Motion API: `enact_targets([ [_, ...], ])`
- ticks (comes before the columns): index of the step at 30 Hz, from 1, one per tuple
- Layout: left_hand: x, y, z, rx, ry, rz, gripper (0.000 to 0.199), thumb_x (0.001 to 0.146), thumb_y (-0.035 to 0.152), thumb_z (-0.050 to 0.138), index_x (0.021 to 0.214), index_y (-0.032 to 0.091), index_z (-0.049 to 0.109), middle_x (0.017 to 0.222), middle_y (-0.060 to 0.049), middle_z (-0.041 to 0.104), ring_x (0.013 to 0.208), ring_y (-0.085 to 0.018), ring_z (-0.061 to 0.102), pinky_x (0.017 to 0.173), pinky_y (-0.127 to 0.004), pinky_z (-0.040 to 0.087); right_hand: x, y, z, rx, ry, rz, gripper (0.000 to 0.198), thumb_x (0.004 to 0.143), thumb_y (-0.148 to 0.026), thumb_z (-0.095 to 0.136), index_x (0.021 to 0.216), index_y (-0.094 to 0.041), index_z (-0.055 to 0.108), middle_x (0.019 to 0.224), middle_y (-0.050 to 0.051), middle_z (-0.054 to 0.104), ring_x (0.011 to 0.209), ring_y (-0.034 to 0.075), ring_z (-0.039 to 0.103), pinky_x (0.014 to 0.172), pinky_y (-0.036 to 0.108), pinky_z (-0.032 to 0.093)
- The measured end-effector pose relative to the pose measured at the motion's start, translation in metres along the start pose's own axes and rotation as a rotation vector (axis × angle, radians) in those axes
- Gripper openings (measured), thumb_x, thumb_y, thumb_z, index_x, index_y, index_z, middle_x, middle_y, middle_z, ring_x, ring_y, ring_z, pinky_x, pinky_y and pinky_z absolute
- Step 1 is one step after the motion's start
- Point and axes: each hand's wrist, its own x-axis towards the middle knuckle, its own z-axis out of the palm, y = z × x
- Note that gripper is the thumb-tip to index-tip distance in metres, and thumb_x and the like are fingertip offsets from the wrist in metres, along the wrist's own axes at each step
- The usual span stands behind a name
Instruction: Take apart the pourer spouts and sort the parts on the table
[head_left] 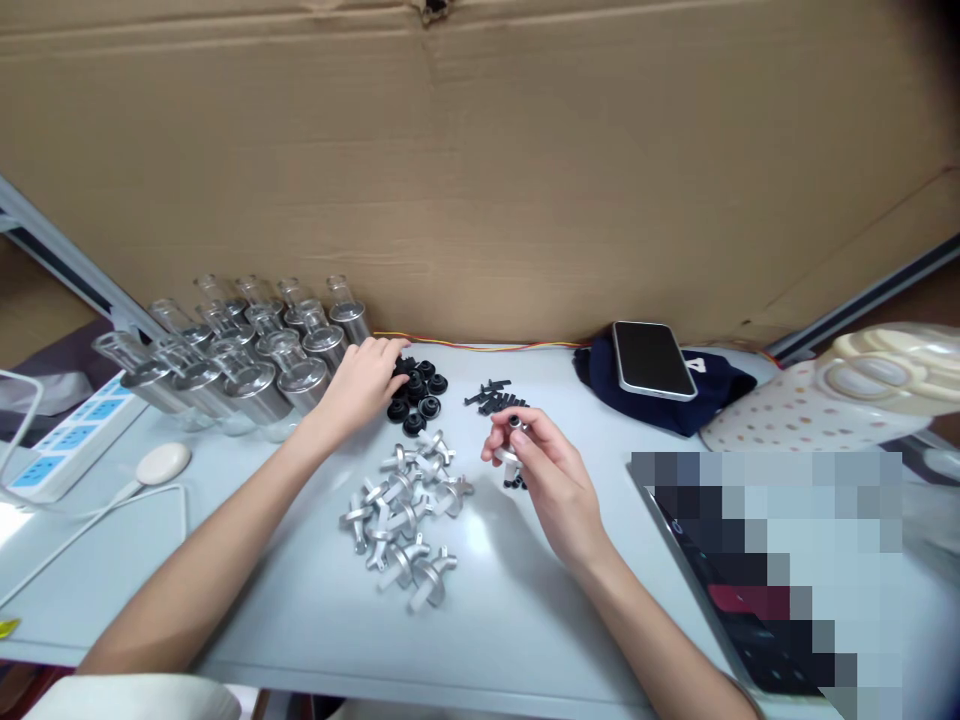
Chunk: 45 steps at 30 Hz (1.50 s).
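Note:
My right hand (559, 480) is closed around a silver pourer fitting (508, 457) with a round flange, held upright above the table. A small dark ring shows at its top. My left hand (367, 375) reaches over a pile of round black caps (417, 390), with thumb and fingers apart and the fingertips at the pile's far left side. What those tips touch is partly hidden. Between my arms lies a heap of similar silver fittings (405, 515) with white stems. Small black strips (499, 398) lie just beyond my right hand, and tiny black rings (515, 483) lie beneath it.
Several glass bottles with metal sleeves (251, 390) stand at the back left, close to my left forearm. A power strip (71, 440) and a white cable lie farther left. At right are a phone (654, 360) on a dark cap (720, 385), a dotted container (787, 405) and a partly pixelated device (720, 590).

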Motion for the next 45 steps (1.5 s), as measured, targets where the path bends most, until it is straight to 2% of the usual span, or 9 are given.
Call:
enact_targets([
  [5,-0.024,0.031,-0.014,-0.687,0.164,-0.125,0.049,0.086,0.029,0.054,0.132,0.018,0.041,0.108,-0.009,0.055,0.095,-0.019,0.054,0.08,-0.032,0.046,0.0,-0.003,0.0,-0.007,0.081,-0.036,0.014,0.085,-0.034,0.054,0.09,-0.022,0.059,0.078,0.001,0.059,0.078,0.017,0.057,0.075,0.032,0.041],
  [10,-0.052,0.069,-0.009,-1.499,-0.148,-0.265,0.031,0.079,0.036,0.064,0.107,0.022,0.06,0.095,-0.004,0.061,0.083,-0.014,0.058,0.068,-0.024,0.045,-0.002,-0.004,0.001,-0.017,0.143,-0.089,0.012,0.085,-0.035,0.056,0.09,-0.024,0.055,0.086,0.004,0.066,0.081,0.018,0.059,0.068,0.03,0.043],
  [16,-0.064,0.081,0.0,-1.974,-0.307,-0.532,0.042,0.057,0.036,0.085,0.077,0.015,0.054,0.075,0.002,0.058,0.062,-0.006,0.052,0.058,-0.017,0.039,-0.004,-0.004,-0.001,-0.042,0.168,-0.125,0.016,0.086,-0.039,0.056,0.087,-0.023,0.05,0.065,-0.003,0.06,0.062,0.015,0.059,0.061,0.028,0.042],
  [20,-0.066,0.08,0.004,-2.069,-0.265,-0.599,0.044,0.056,0.036,0.086,0.078,0.014,0.056,0.07,0.002,0.06,0.061,-0.007,0.056,0.06,-0.018,0.043,-0.008,-0.002,-0.001,-0.144,0.173,-0.126,0.02,0.087,-0.042,0.055,0.086,-0.023,0.049,0.057,-0.006,0.053,0.053,0.011,0.05,0.053,0.023,0.039],
  [28,-0.068,0.076,0.009,-2.012,-0.197,-0.588,0.04,0.055,0.022,0.086,0.084,0.016,0.06,0.084,-0.001,0.069,0.073,-0.012,0.065,0.067,-0.021,0.049,-0.007,-0.003,0.001,-0.412,0.05,-0.177,0.027,0.091,-0.038,0.049,0.072,-0.02,0.053,0.07,-0.003,0.051,0.063,0.01,0.046,0.06,0.022,0.038],
  [34,-0.069,0.069,0.008,-1.941,-0.186,-0.438,0.032,0.06,0.014,0.082,0.086,0.016,0.064,0.09,-0.003,0.07,0.079,-0.012,0.067,0.07,-0.02,0.052,-0.006,0.001,0.003,-0.323,0.043,-0.151,0.01,0.089,-0.031,0.054,0.084,-0.023,0.056,0.069,-0.004,0.051,0.06,0.009,0.048,0.057,0.021,0.04],
  [37,-0.069,0.069,0.009,-1.873,-0.111,-0.433,0.027,0.062,0.015,0.081,0.083,0.015,0.064,0.086,-0.002,0.069,0.075,-0.012,0.066,0.069,-0.022,0.053,-0.007,0.002,0.003,-0.287,0.083,-0.139,0.013,0.085,-0.027,0.059,0.097,-0.026,0.055,0.064,-0.007,0.049,0.056,0.009,0.048,0.054,0.02,0.04],
  [40,-0.068,0.072,0.007,-1.795,-0.037,-0.405,0.024,0.063,0.016,0.079,0.083,0.015,0.066,0.083,-0.002,0.066,0.074,-0.012,0.065,0.07,-0.023,0.054,-0.007,0.0,0.003,-0.302,0.069,-0.149,0.008,0.084,-0.026,0.06,0.092,-0.026,0.059,0.057,-0.008,0.047,0.051,0.008,0.047,0.05,0.019,0.04],
  [45,-0.068,0.075,0.002,-1.73,0.112,-0.309,0.018,0.065,0.013,0.076,0.082,0.016,0.069,0.087,-0.001,0.063,0.077,-0.011,0.064,0.071,-0.021,0.055,-0.005,-0.003,-0.001,-0.279,-0.052,-0.147,0.011,0.086,-0.026,0.057,0.096,-0.024,0.062,0.074,-0.002,0.062,0.062,0.011,0.058,0.06,0.024,0.049],
])
